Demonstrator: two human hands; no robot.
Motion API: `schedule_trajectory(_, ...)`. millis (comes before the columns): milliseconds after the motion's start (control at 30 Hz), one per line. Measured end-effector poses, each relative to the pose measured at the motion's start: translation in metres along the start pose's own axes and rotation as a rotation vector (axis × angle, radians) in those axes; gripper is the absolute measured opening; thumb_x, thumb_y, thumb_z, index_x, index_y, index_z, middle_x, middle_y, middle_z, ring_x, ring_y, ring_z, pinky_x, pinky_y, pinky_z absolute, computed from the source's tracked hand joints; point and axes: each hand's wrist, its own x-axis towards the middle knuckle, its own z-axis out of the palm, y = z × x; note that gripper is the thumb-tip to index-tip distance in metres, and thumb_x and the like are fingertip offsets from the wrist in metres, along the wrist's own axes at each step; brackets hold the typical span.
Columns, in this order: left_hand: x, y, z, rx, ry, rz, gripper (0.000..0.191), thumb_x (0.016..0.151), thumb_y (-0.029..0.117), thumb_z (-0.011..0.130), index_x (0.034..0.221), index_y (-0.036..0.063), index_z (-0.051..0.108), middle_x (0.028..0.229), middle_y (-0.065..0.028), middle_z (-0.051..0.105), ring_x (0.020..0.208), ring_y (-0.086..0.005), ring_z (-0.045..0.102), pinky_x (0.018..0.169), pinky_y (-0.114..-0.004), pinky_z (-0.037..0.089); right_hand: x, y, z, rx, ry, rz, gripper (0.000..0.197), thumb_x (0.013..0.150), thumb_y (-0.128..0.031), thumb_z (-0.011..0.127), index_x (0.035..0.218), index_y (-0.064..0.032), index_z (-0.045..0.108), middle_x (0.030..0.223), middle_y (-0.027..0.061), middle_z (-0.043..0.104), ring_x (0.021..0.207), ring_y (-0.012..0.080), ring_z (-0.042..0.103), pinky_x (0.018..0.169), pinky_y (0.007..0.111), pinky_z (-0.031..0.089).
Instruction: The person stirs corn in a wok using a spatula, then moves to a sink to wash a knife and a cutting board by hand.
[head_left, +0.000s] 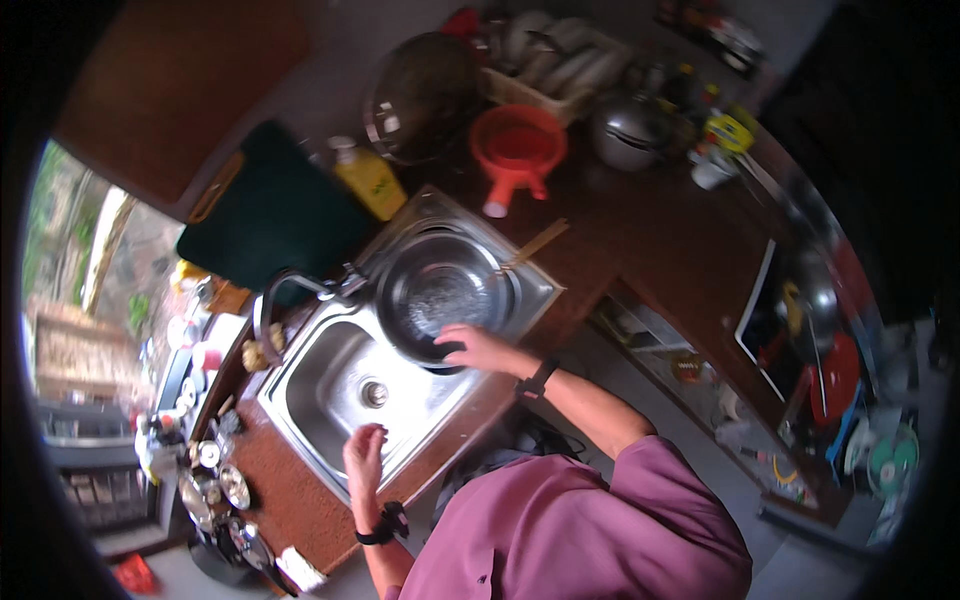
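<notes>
A wide round metal pan (442, 289) sits over the right side of a stainless steel double sink (315, 465). My right hand (480, 349) is at the pan's near rim, fingers apart; blur hides whether it touches the metal. Over the front edge of the left bowl, my left hand (365, 454) is raised with loosely bent fingers and nothing visible in it. The left bowl shows its drain (373, 394). A curved faucet (281, 285) rises behind the sink. Wooden chopsticks (536, 244) lie across the pan's right edge, reaching beyond the sink.
Behind the sink stand a dark green cutting board (277, 202), a yellow soap bottle (370, 180) and a large lid (424, 97). A red plastic dipper (517, 146), a dish rack (525, 94) and a metal pot (630, 135) line the counter. Pans (247, 544) lie left.
</notes>
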Motion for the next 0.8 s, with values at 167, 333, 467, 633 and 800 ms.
schedule_trajectory(167,-0.027,-0.026,0.102,0.018,-0.425,0.083,0.018,0.098,0.011,0.054,0.098,-0.0033,0.065,0.089,-0.0125,0.070,0.085,-0.0217,0.066,0.079,-0.033,0.050,-0.101,-0.035,-0.033,-0.166,0.163,0.200,0.023,0.085,-0.009,0.057,0.103,0.0004,0.068,0.082,0.0180,0.070,0.079,0.0334,0.069,0.077,0.041,0.053)
schedule_trajectory(333,-0.047,-0.002,0.172,0.324,-0.758,0.382,0.019,0.092,0.018,0.062,0.102,0.0024,0.067,0.096,-0.0206,0.068,0.090,-0.0344,0.068,0.077,-0.039,0.052,-0.239,-0.057,-0.068,-0.265,0.450,0.238,0.023,0.084,-0.004,0.061,0.106,-0.0013,0.066,0.106,0.0151,0.066,0.100,0.0343,0.063,0.087,0.041,0.051)
schedule_trajectory(467,-0.082,0.030,0.218,0.346,-0.921,0.484,0.018,0.091,0.018,0.064,0.101,0.0032,0.066,0.092,-0.0170,0.070,0.088,-0.0318,0.068,0.076,-0.038,0.053,-0.371,-0.101,-0.113,-0.418,0.765,0.497,0.021,0.083,-0.007,0.063,0.104,-0.0051,0.067,0.103,0.0142,0.066,0.096,0.0317,0.065,0.080,0.040,0.053)
schedule_trajectory(633,-0.112,0.073,0.260,0.196,-1.033,0.433,0.018,0.094,0.017,0.064,0.101,-0.0001,0.064,0.079,-0.0053,0.065,0.076,-0.0096,0.059,0.070,-0.027,0.048,-0.500,-0.102,-0.201,-0.858,1.182,0.746,0.020,0.081,-0.005,0.061,0.099,-0.0068,0.067,0.093,0.0158,0.064,0.081,0.0346,0.064,0.070,0.044,0.052)
schedule_trajectory(800,-0.110,0.117,0.327,0.129,-0.935,0.577,0.022,0.095,0.017,0.061,0.110,0.0002,0.060,0.093,-0.0114,0.070,0.081,-0.0176,0.068,0.073,-0.030,0.053,-0.572,-0.080,-0.310,-1.329,1.197,1.029,0.040,0.075,-0.013,0.072,0.113,-0.0051,0.062,0.124,0.0136,0.053,0.122,0.0347,0.045,0.104,0.049,0.034)
